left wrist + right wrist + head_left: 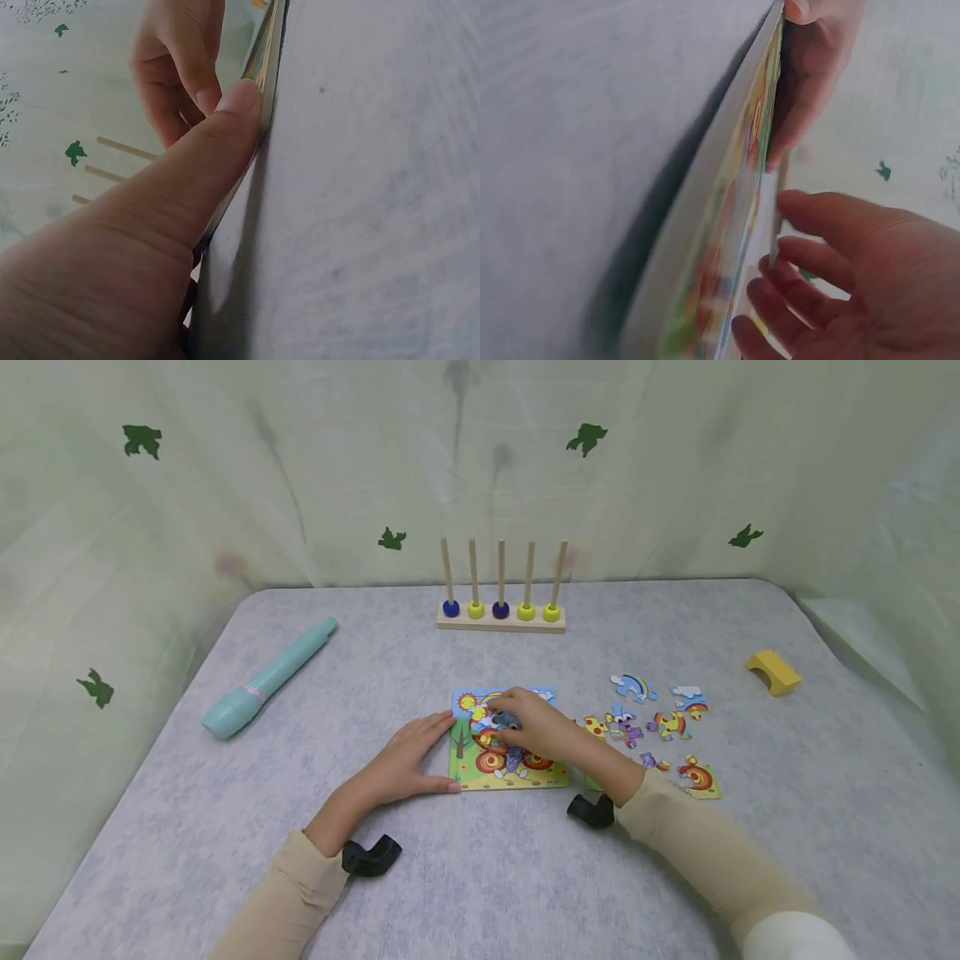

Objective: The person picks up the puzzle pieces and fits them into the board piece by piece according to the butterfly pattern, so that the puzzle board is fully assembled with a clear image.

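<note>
A picture puzzle board (551, 774) lies flat on the table, showing a sun, a tree and a grey cartoon animal (512, 752) with round red-orange shapes. At its left side my left hand (401, 762) is spread, fingertips touching the left edge and thumb at the near left corner. The left wrist view shows that thumb (238, 97) against the board's edge. Above the board's upper middle, my right hand (536, 724) has thumb and fingers apart. In the right wrist view its fingers (802, 292) are loosely bent, with no piece visible between them.
Several loose puzzle pieces (628, 727) lie to the right, partly behind the right forearm. A wooden peg stand (501, 625) with blue and yellow beads is at the back. A teal tapered object (277, 675) lies left; a yellow arch block (776, 673) sits far right.
</note>
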### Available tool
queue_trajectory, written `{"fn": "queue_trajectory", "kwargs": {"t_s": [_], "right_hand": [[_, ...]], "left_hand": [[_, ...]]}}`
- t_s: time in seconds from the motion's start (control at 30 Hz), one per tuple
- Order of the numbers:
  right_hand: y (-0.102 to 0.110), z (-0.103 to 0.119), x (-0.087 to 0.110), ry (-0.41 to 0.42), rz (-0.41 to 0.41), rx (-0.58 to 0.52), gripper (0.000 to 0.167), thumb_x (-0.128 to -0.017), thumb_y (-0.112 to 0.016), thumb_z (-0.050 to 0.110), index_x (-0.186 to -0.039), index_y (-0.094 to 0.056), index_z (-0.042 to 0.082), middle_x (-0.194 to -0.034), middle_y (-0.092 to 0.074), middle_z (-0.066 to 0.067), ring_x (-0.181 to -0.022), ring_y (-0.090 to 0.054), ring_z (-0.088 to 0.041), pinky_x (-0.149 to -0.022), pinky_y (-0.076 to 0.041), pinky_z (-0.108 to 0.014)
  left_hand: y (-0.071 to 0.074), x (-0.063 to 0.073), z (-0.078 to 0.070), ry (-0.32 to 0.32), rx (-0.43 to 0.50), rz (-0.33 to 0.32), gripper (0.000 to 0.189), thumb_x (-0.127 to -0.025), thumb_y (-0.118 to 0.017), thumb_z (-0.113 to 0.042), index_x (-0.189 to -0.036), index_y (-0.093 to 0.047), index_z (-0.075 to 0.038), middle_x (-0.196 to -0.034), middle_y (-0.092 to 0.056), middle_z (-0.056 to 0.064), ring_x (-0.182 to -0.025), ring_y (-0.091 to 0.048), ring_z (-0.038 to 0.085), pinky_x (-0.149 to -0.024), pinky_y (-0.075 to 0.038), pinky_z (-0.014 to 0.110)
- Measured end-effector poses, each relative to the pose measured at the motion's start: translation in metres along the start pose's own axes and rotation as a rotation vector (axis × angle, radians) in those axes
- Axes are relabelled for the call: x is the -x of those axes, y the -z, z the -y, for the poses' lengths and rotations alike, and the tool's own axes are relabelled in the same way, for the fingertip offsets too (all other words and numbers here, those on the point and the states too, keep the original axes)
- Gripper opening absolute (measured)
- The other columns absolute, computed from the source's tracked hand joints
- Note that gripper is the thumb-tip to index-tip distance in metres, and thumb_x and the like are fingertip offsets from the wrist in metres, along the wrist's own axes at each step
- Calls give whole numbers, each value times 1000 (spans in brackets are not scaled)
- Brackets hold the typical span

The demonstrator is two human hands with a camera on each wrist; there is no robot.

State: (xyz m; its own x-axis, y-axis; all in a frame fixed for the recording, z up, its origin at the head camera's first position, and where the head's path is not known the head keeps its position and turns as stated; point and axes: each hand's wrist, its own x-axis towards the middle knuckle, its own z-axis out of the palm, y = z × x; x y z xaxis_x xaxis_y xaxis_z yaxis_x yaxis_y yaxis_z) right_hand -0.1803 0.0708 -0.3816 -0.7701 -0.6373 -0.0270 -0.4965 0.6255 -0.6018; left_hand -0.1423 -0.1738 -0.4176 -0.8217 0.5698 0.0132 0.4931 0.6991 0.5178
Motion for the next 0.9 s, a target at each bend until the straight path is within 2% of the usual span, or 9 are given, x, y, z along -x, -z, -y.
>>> {"fn": "queue_trajectory", "kwargs": {"t_s": [0.17, 0.4, 0.7, 0.9], "right_hand": [[-4, -3, -8, 13, -10, 89, 43, -86, -61, 17, -127, -51, 6, -121, -49, -11, -109, -47, -25, -88, -40, -37], [-8, -6, -20, 1, -30, 185, 44, -86, -62, 23, -127, -52, 11, -120, -49, -9, -109, -46, -24, -89, -38, -40], [-8, -6, -27, -34, -37, 196, 43, -88, -59, 28, -129, -50, 20, -118, -46, -8, -105, -45, -23, -84, -38, -41], [-9, -5, -30, -55, -43, 218, 43, -87, -60, 29, -129, -51, 21, -117, -47, -8, -104, -45, -23, -84, -38, -42]], "left_hand": [[0, 0, 0, -16, 2, -11, 97, -71, -65, -59, -141, -26, -6, -146, -21, 8, -132, -17, 25, -105, -12, 45], [6, -1, -4, -16, 4, 21, 95, -71, -67, -56, -142, -26, -7, -147, -20, 8, -132, -17, 28, -103, -13, 48], [14, -8, -8, 9, 11, 78, 98, -67, -69, -57, -143, -25, -14, -144, -20, 9, -130, -16, 30, -101, -18, 50], [16, -10, -9, 36, -8, 101, 101, -65, -67, -62, -143, -24, -15, -143, -20, 8, -129, -15, 29, -101, -20, 49]]}}
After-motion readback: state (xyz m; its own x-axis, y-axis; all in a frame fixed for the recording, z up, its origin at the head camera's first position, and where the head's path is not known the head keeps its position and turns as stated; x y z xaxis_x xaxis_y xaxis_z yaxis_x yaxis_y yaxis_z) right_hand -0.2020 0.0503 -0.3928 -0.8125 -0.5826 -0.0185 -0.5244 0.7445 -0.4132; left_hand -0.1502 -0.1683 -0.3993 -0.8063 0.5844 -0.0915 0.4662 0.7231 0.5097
